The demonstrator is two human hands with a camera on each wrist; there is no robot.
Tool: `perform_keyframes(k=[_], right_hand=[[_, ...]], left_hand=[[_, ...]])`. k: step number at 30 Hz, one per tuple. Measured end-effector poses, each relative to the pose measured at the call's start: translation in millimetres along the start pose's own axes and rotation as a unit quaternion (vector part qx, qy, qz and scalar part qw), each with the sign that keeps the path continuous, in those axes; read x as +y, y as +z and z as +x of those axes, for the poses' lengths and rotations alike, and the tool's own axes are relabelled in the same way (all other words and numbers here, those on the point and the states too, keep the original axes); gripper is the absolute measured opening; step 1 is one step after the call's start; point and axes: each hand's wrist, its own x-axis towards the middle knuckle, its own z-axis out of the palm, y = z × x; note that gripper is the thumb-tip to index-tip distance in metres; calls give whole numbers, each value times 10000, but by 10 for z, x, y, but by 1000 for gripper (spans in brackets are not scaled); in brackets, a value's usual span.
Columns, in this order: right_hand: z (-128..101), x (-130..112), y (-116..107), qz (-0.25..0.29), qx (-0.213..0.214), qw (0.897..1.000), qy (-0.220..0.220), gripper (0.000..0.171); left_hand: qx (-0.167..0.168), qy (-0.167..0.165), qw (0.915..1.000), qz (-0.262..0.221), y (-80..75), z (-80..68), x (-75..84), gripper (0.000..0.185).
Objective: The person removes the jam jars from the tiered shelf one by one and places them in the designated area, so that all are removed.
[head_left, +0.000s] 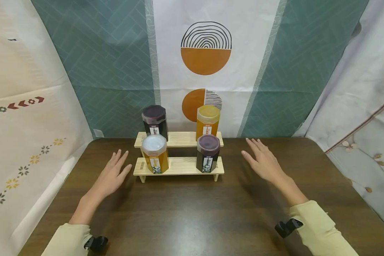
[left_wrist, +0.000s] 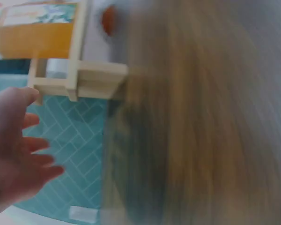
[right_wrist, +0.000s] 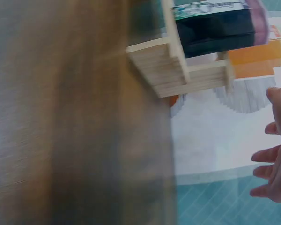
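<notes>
A two-step wooden rack [head_left: 182,166] carries jars with hexagonal sides. On its upper step are a dark jar [head_left: 155,122] at the left and a yellow-lidded orange jar [head_left: 207,122] at the right. The lower step bears a white-lidded amber jar [head_left: 155,154] and a purple-lidded dark jar [head_left: 208,154]. My left hand [head_left: 112,174], fingers straight and spread, is left of the rack and apart from it. To the rack's right, my right hand [head_left: 265,161] has its fingers extended too. Neither hand holds anything.
The rack stands near the back of a brown wooden table [head_left: 179,217]. Behind it hangs a green and white patterned cloth [head_left: 115,64]. Pale printed cloths hang at the left [head_left: 28,131] and right [head_left: 364,142]. A black strap device sits on each wrist.
</notes>
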Motion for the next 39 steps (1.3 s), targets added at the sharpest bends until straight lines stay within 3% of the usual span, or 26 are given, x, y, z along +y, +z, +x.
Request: perform_keyframes(k=[4,10,14,18,22,26,32,33,39], right_hand=[[211,-121,-124,624,-183,9979,19,63],[609,-377,-265,1563,-397,9866,261,67],[846,-559,-244,2194,-462,9738,369,70],[1017,-687,-181,2790,-514,9579,439,75],[1121,-740,-140,3491,-428,9348,492,80],[1194,-777,-105,3975,-387,9160,383,84],[1296,-824,-46,4033,-589,9126,321,88],[1308,-824,-38,4071,-630,9106,332,86],[1344,-816,-5,4279,-652,9006,383,76]], left_hand=[[-128,-543,9910,-1216,53,89,25,59],[-278,-720,9786,-1905,224,237,44,63],[-180,-967,9609,-2587,335,269,-41,63],[48,-1247,9377,-3241,415,260,-103,63],[239,-1430,9130,-3814,477,263,-93,64],[433,-1635,8794,-4449,532,258,-67,64],[583,-1772,8191,-5425,579,233,-44,64],[601,-1760,8130,-5518,584,232,-44,63],[680,-1778,8047,-5624,605,237,-48,62]])
